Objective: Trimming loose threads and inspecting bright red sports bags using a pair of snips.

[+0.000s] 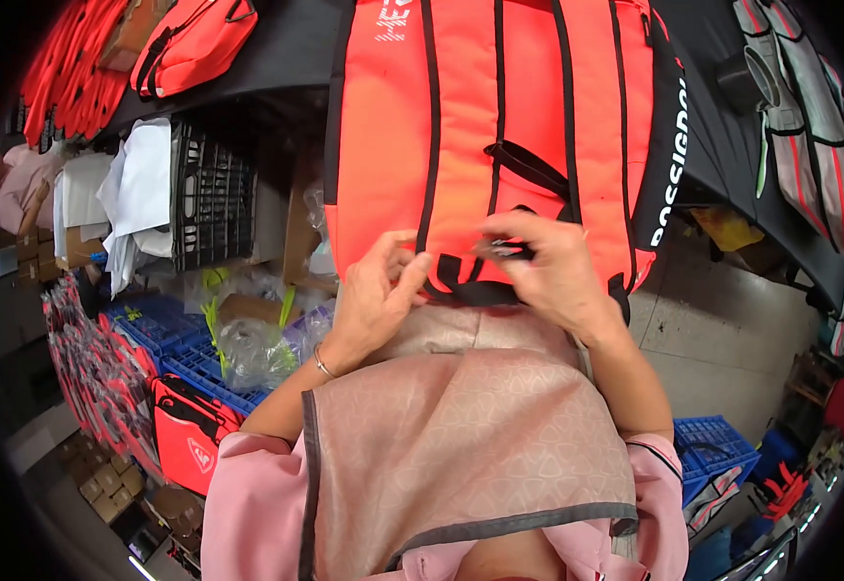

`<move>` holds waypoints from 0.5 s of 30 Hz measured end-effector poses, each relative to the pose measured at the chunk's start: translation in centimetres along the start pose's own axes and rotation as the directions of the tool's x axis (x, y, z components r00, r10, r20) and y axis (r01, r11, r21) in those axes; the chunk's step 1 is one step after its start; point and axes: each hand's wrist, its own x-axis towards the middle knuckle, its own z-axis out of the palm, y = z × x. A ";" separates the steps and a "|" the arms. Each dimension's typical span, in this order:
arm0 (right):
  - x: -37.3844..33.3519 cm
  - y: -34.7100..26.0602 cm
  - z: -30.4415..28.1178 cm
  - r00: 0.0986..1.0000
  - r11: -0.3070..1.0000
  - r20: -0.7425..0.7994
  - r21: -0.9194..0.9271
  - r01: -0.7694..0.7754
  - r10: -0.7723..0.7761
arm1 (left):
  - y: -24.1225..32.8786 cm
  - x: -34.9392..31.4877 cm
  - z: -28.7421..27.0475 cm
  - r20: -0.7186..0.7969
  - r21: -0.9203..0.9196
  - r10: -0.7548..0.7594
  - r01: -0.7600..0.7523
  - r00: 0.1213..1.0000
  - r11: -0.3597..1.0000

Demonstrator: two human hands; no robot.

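A bright orange-red backpack (373, 145) with black piping lies in front of me, its shoulder-strap side up and its near end at my lap. My left hand (375, 295) is over the bag's near left corner, fingers loosely curled, thumb apart from them, nothing visible between. My right hand (557, 276) is closed over the near middle, with a small dark object (511, 249) at its fingertips, too hidden to name. Between the hands a short black webbing loop (451, 269) lies at the bag's near edge. A black strap (528, 167) runs across the panel beyond my right hand.
The bag rests partly on a dark-covered table (291, 73). Another orange bag (194, 48) lies at the far left, grey straps (799, 145) at the right. A black crate (211, 198) with white sheets and blue crates (214, 373) stand left; another blue crate (717, 450) is near right.
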 end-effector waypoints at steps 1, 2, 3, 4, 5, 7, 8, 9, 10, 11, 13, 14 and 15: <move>-0.2 0.0 0.5 0.998 0.993 0.060 -0.117 -0.019 0.026 | 0.3 0.5 0.3 0.067 -0.052 -0.055 0.058 0.996 0.997; -0.6 -0.2 0.7 0.992 0.971 0.114 -0.235 -0.033 0.061 | 0.5 0.9 0.4 0.070 -0.050 -0.050 0.053 0.996 0.997; -1.1 -0.4 0.5 0.992 0.971 0.107 -0.238 -0.034 0.062 | 0.8 1.4 0.5 0.150 -0.151 -0.060 0.083 0.987 0.985; -1.8 -0.3 0.1 0.967 0.964 0.167 -0.217 -0.153 0.191 | 0.8 1.8 0.6 0.228 -0.248 -0.063 0.120 0.972 0.961; -2.5 -0.2 -0.3 0.921 0.940 0.227 -0.204 -0.273 0.317 | 0.1 2.0 1.1 0.233 -0.409 0.048 0.054 0.971 0.911; -4.4 0.1 -1.5 0.872 0.908 0.260 -0.163 -0.385 0.416 | -0.1 2.3 1.3 0.262 -0.422 0.042 0.075 0.964 0.903; -5.6 0.2 -2.2 0.811 0.864 0.302 -0.124 -0.489 0.502 | -0.2 2.4 1.5 0.284 -0.435 0.035 0.097 0.958 0.895; -7.1 1.5 -2.0 0.807 0.827 0.264 0.056 -0.559 0.528 | -0.4 2.5 1.9 0.293 -0.437 0.036 0.100 0.955 0.894; -7.4 1.6 -2.4 0.804 0.824 0.260 0.054 -0.565 0.534 | -0.6 2.5 2.2 0.296 -0.454 0.060 0.085 0.953 0.887; -7.5 1.5 -2.8 0.790 0.765 0.251 0.211 -0.609 0.559 | -0.8 2.6 2.5 0.296 -0.471 0.083 0.070 0.951 0.879; -7.0 1.2 -2.9 0.817 0.647 0.184 0.526 -0.552 0.547 | 0.0 2.6 2.5 0.310 -0.484 0.078 0.087 0.948 0.871; -5.7 0.0 -2.6 0.840 0.817 -0.036 0.259 -0.515 0.541 | 0.6 2.6 2.5 0.316 -0.496 0.073 0.100 0.946 0.862; -4.6 0.2 -1.6 0.862 0.851 -0.136 0.294 -0.435 0.488 | 0.8 2.6 2.7 0.323 -0.492 0.071 0.103 0.944 0.864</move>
